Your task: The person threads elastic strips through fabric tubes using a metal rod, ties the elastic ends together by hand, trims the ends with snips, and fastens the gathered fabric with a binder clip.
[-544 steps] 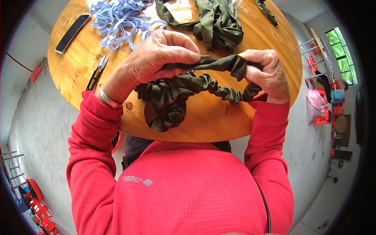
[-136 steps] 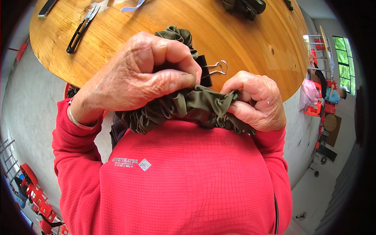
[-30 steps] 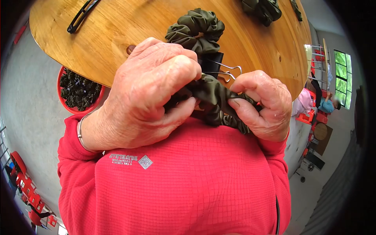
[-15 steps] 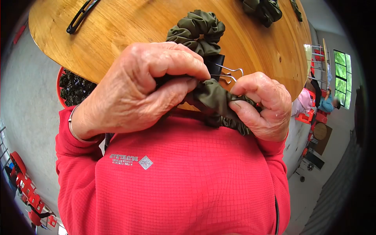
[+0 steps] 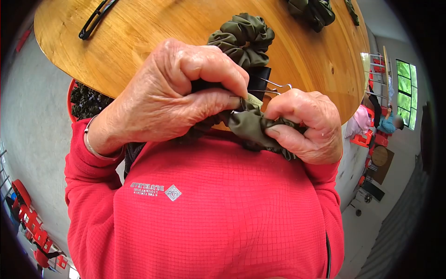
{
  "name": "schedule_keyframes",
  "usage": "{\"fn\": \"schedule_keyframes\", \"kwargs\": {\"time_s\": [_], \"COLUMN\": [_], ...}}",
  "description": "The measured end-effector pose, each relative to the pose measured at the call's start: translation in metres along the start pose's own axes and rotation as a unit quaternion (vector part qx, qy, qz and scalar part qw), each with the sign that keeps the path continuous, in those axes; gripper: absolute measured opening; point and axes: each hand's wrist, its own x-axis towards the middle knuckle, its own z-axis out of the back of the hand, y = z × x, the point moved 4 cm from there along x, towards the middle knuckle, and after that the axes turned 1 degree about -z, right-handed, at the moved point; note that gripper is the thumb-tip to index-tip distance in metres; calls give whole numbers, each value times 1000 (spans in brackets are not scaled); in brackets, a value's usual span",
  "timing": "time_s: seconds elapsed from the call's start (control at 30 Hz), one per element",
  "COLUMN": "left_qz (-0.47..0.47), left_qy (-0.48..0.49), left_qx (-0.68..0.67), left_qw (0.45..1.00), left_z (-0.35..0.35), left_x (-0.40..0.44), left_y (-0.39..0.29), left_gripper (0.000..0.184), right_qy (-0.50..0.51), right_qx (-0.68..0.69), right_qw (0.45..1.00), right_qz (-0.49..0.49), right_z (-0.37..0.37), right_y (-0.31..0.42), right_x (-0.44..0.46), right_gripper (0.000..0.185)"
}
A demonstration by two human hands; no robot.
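two hands (image 5: 248, 114) pinch the gathered green fabric (image 5: 248, 124).

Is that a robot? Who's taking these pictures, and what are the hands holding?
No robot here, just a person. One camera, worn on the person's head and looking forward and down, takes every picture. The left hand and right hand pinch a strip of gathered green cloth, with a pale tag showing. On the wooden table lie a ruffled green ring, a black-handled tool and more green cloth. A black clip sits beside the ring.
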Motion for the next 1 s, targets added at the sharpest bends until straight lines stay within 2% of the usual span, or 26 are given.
{"fn": "schedule_keyframes", "kwargs": {"time_s": [0.03,0.13,0.23,0.37,0.47,0.57,0.7,0.73,0.8,0.87,0.93,1.0], "left_qz": [-1,38,46,47,48,93,135,138,78,46,40,33], "left_qy": [2,2,-31,-20,-38,-78,-124,-135,-128,-82,-72,-69], "left_qx": [-5,-44,-28,-25,-67,-136,-165,-165,-103,-56,-33,-31], "left_qw": [1000,998,998,998,996,983,969,967,983,994,996,997], "left_z": [0,2,3,3,-2,-5,-4,-3,-2,0,-1,-2], "left_x": [1,1,1,-1,-5,-6,-1,2,9,17,24,30], "left_y": [0,3,1,-8,-13,-12,-16,-18,-25,-37,-41,-43], "left_gripper": [11,9,8,7,5,9,14,14,14,14,15,15], "right_qy": [15,-25,-49,-69,-100,-125,-155,-137,-103,-75,-17,3], "right_qx": [4,5,0,-23,-29,-36,-121,-74,20,119,206,243], "right_qw": [1000,1000,999,997,993,988,974,985,994,990,977,967], "right_qz": [-6,-10,8,31,54,80,109,79,22,23,-58,-71], "right_z": [-1,-2,0,2,0,-4,-2,1,8,12,19,20], "right_y": [1,-1,0,6,8,11,17,17,19,9,14,10], "right_x": [1,0,-1,-3,-6,-6,3,4,5,11,12,11], "right_gripper": [22,22,22,22,22,21,14,11,9,22,26,26]}}
